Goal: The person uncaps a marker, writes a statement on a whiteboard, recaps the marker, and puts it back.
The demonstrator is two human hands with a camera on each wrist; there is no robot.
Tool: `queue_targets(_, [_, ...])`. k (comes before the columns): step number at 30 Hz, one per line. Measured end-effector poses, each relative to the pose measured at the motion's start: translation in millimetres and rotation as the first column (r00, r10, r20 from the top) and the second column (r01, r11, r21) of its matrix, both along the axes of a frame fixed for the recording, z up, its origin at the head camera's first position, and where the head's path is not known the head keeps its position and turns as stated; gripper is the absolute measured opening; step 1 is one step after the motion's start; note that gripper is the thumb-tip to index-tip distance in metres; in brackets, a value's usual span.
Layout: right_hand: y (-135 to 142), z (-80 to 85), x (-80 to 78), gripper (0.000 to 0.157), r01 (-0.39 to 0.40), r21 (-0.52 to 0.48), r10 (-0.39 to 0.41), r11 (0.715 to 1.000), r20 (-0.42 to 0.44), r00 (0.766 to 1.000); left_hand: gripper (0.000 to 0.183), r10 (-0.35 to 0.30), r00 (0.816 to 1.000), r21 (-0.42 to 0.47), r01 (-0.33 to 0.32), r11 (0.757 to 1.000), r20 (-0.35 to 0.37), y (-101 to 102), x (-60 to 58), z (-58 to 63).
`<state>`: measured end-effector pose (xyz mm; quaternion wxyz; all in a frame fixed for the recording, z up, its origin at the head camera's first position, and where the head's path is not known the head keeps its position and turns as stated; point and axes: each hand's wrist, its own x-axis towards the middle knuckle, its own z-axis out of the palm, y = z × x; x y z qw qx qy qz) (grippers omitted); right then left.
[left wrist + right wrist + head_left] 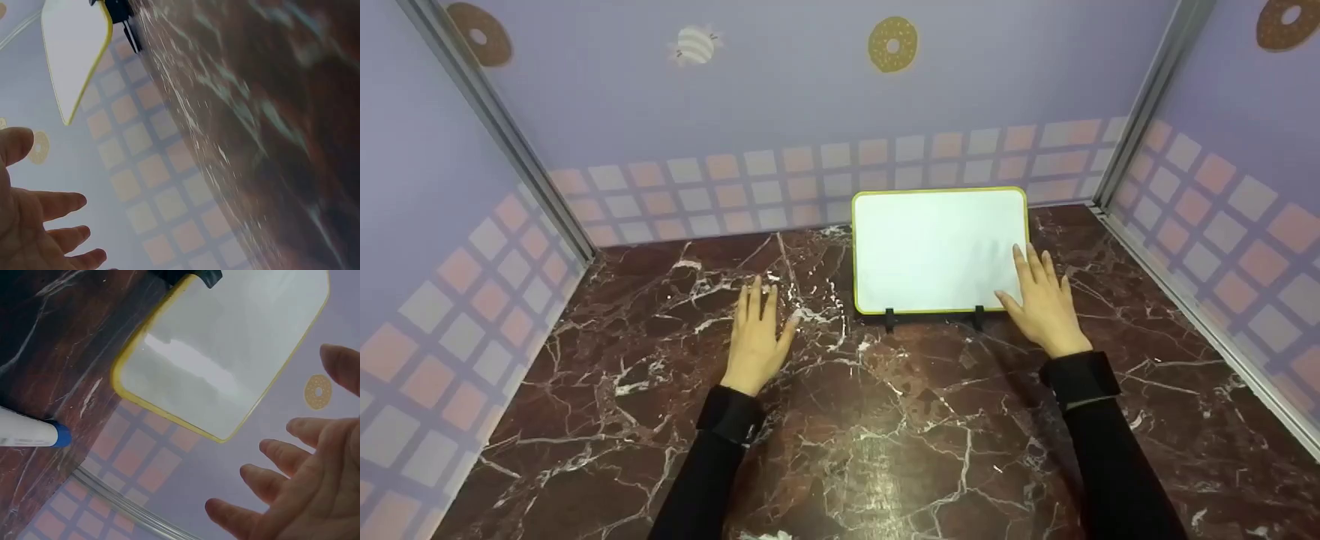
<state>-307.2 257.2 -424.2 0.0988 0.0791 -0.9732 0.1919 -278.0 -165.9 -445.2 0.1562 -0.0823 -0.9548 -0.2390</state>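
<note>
A whiteboard (pixel 937 251) with a yellow rim leans back on small black stand feet (pixel 889 320) near the rear wall. In the head view my right hand (pixel 1044 307), fingers spread, overlaps the board's lower right edge. The right wrist view shows that hand (pixel 315 489) apart from the board (pixel 225 343), holding nothing. A white marker-like cylinder with a blue end (pixel 34 430) appears at the left of that view; the head view does not show it. Left of the board, my left hand (pixel 754 337) has extended fingers and holds nothing.
Dark red marbled tabletop (pixel 622 450) lies under both arms. Behind it rises a purple wall (pixel 780 82) with pink and white squares, and side walls (pixel 1252 187) with metal corner strips flank the table. Black bands (pixel 1084 379) wrap both wrists.
</note>
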Motion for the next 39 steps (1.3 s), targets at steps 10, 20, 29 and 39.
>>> queue_targets(10, [12.3, -6.8, -24.1, 0.073, 0.001, -0.167, -0.003, 0.986, -0.017, 1.000, 0.056, -0.144, 0.990, 0.231, 0.140, 0.963, 0.001, 36.2, -33.8, 7.4])
queue_targets(20, [24.7, -17.8, -47.3, 0.061, 0.138, -0.349, -0.146, 0.927, 0.004, 0.989, 0.054, -0.240, 0.948, 0.463, 0.120, 0.878, 0.209, 68.7, -72.8, 8.2])
queue_targets(29, [25.3, -21.2, -50.4, 0.052, 0.153, -0.381, -0.164, 0.912, 0.004, 0.987, 0.055, -0.215, 0.962, 0.404, 0.132, 0.905, 0.168, 93.2, -87.1, -4.9])
queue_targets(39, [25.8, -20.0, -52.1, 0.043, 0.176, -0.409, -0.179, 0.895, 0.032, 0.983, 0.035, -0.134, 0.980, 0.464, 0.051, 0.884, 0.147, 95.2, -92.8, -17.7])
